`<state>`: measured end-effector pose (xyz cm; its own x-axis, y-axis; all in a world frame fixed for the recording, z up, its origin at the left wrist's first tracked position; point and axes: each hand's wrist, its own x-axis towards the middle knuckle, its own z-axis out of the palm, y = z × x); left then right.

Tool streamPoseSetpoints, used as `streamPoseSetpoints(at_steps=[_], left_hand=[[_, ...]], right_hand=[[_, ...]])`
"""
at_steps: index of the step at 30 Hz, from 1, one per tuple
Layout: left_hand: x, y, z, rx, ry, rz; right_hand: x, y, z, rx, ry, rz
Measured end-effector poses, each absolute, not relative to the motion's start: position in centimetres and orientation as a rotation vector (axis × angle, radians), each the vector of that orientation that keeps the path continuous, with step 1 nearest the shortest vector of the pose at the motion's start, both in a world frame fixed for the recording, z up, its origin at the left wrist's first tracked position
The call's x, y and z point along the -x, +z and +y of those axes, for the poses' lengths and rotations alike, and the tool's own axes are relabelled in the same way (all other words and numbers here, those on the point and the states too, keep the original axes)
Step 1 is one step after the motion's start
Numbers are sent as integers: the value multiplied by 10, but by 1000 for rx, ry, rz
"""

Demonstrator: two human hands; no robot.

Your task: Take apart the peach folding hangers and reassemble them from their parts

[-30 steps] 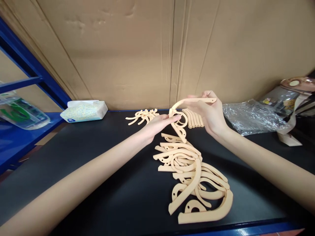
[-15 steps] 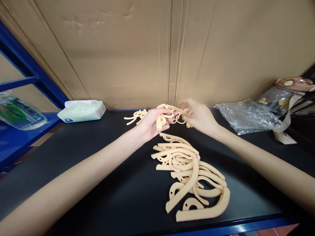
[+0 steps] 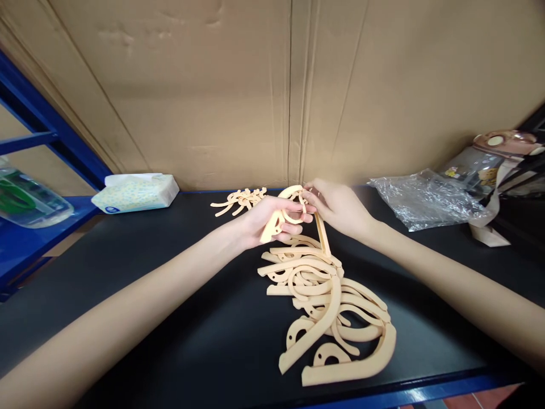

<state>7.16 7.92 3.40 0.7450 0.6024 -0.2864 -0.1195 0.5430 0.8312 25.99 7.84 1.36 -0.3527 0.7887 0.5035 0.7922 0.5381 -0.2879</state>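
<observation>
Our left hand [image 3: 272, 218] and right hand [image 3: 338, 207] pinch one hanger [image 3: 271, 228]; its bar [image 3: 322, 234], nearer the right, slants toward the tabletop's [image 3: 204, 341] front edge.

My left hand [image 3: 256, 220] and right hand [image 3: 339, 205] hold a piece [image 3: 269, 230] of plain, pale creamy beige. The same beige runs through the heap [image 3: 335, 298] reaching toward the table's near edge and the small cluster [image 3: 244, 200] by its far edge. My table [image 3: 191, 341] is black, its near edge trimmed blue. At the far left corner, the tissue pack [image 3: 140, 196] is white, speckled in pastel yellow and blue, with a dark blue emblem. Toward the far right corner, I see a colourless, clear bag [image 3: 426, 200] and a rosy-brown bottle lid [image 3: 506, 142].
</observation>
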Motion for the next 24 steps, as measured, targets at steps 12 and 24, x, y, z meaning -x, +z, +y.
streamPoseSetpoints(at_steps=[12,24], left_hand=[[-72,39,80,-1220,513,763],[-79,27,83,-2578,472,1181]], right_hand=[[-260,18,83,1143,585,-2143],[-334,18,134,1823,365,-1808]])
